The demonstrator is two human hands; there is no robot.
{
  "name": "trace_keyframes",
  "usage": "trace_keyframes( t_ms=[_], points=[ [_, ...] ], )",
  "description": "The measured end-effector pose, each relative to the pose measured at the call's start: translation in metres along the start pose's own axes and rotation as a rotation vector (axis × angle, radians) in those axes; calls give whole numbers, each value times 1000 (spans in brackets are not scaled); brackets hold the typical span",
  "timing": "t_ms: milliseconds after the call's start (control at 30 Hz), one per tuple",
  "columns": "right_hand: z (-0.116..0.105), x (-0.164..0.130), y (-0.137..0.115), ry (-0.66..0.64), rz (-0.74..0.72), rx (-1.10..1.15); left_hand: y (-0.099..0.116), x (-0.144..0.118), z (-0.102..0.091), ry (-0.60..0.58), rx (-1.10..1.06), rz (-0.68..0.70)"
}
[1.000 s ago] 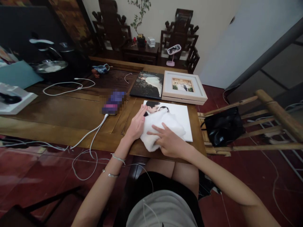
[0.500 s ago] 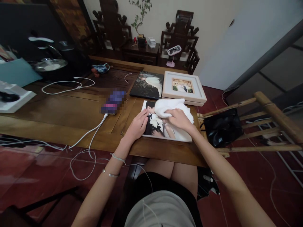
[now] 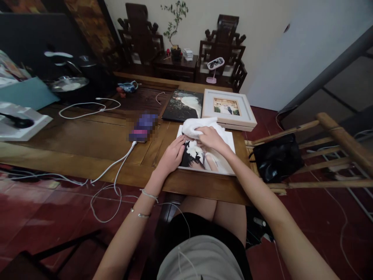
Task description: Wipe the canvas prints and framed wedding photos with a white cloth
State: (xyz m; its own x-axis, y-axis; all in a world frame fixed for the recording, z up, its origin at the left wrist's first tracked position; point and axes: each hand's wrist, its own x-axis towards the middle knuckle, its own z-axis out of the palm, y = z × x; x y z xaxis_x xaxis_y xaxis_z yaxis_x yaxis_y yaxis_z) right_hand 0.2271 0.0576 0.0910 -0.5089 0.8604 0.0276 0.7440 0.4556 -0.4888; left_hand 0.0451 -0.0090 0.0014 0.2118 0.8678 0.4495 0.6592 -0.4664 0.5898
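Note:
A white-bordered photo canvas [image 3: 224, 165] of a couple lies flat near the front edge of the wooden table [image 3: 75, 147]. My left hand [image 3: 171, 157] rests flat on the canvas's left edge, fingers spread. My right hand [image 3: 211, 139] presses a bunched white cloth [image 3: 198, 127] onto the canvas's far part, fingers closed on the cloth. The cloth covers the top of the picture.
Behind the canvas lie a dark photo canvas [image 3: 183, 105] and a white framed photo [image 3: 229, 109]. A blurred phone [image 3: 142, 126] with a white cable [image 3: 116, 171] sits to the left. A black bag [image 3: 280, 160] hangs on a bamboo rack [image 3: 335, 132] at right.
My right hand has swept the white cloth from the canvas's near edge up to its far part, then a little leftward. My left hand has stayed on the left edge.

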Motion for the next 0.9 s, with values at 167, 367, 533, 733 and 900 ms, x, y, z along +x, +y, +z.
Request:
trace_keyframes(
  t_ms=[167,367,533,733,900],
  points=[
    [-22,-33,52,144,63,-93,1,0,0,12,-46,-6],
    [-12,-80,74,156,40,-219,2,-1,-3,-3,-2,4],
    [7,-134,42,90,-91,-218,0,-1,-3,-17,11,-6],
    [6,-175,11,-45,-180,-122,2,-2,-4,-19,3,-31],
    [-1,-147,24,-26,-137,-111,1,-2,-4,-25,-4,-36]
  ],
)
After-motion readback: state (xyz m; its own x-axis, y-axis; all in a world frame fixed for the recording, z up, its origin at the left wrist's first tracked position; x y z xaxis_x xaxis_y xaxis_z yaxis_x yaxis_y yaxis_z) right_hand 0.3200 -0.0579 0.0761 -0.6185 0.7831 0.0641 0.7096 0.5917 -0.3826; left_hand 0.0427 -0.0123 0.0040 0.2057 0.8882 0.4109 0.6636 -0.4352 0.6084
